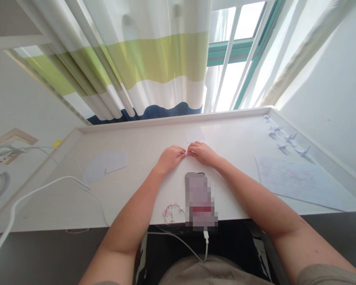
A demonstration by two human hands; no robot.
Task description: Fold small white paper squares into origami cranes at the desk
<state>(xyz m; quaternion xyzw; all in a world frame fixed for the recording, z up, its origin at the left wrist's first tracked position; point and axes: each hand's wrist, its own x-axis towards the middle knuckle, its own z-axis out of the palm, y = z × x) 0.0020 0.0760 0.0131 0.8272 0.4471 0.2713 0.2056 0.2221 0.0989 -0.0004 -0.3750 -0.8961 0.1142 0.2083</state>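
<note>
My left hand (169,157) and my right hand (202,152) rest side by side on the white desk (136,190), fingertips curled in and almost meeting. Both pinch at something small and white between them, too small to make out. A small white paper square (195,134) lies flat just beyond my fingers. A phone (200,200) lies between my forearms near the desk's front edge, with a white charging cable (206,239) plugged into it.
Loose white paper sheets (106,163) lie at the left. Several folded paper cranes (284,138) line the right rim, beside a written sheet (296,180). White cables (47,186) trail over the left side. A striped curtain (142,67) and window stand behind.
</note>
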